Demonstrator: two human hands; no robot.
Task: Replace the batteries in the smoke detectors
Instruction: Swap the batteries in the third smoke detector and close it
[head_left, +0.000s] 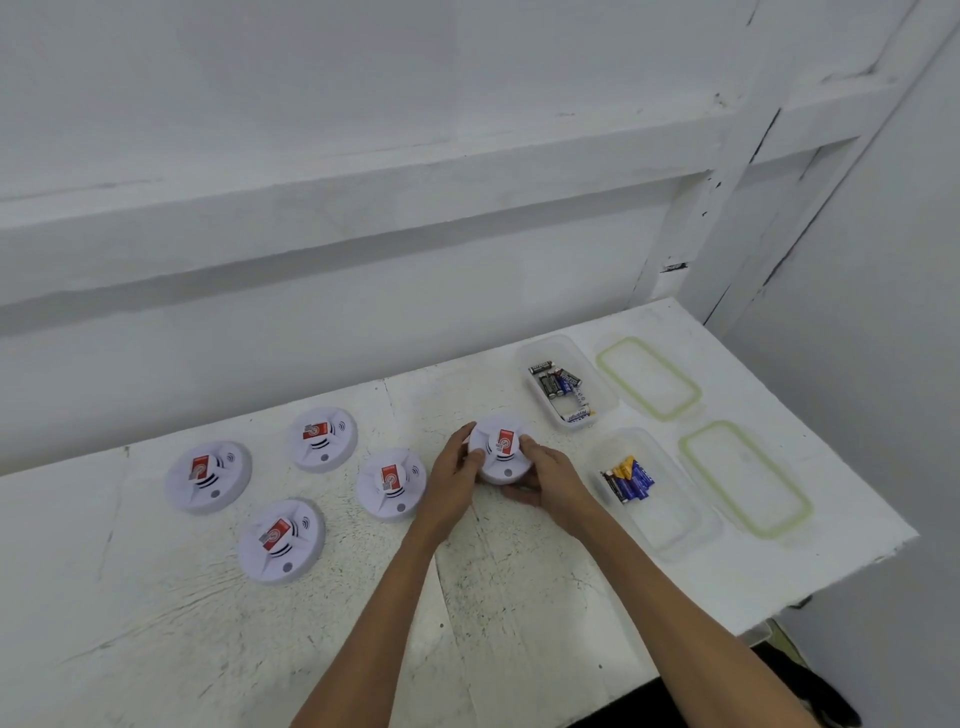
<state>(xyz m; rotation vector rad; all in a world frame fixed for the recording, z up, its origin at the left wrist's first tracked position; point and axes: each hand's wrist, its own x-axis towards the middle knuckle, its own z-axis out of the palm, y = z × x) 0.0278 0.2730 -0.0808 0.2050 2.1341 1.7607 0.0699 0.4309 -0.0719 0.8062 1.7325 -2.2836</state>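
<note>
A round white smoke detector (501, 448) with a red label sits face up on the white table (156, 623). My left hand (454, 478) grips its left edge and my right hand (545, 480) grips its right and near edge. Several more identical detectors lie to the left: one beside my left hand (390, 484), one behind it (322, 438), one at far left (208, 476) and one nearest me (281, 540). A clear tub (602, 395) at the back holds several dark batteries (555, 382). A nearer clear tub (675, 514) holds blue and yellow batteries (627, 479).
Two clear lids with green seals lie right of the tubs, one at the back (648, 377) and one nearer (745, 477). The table's right edge drops off just beyond them. A white wall with ledges runs behind the table.
</note>
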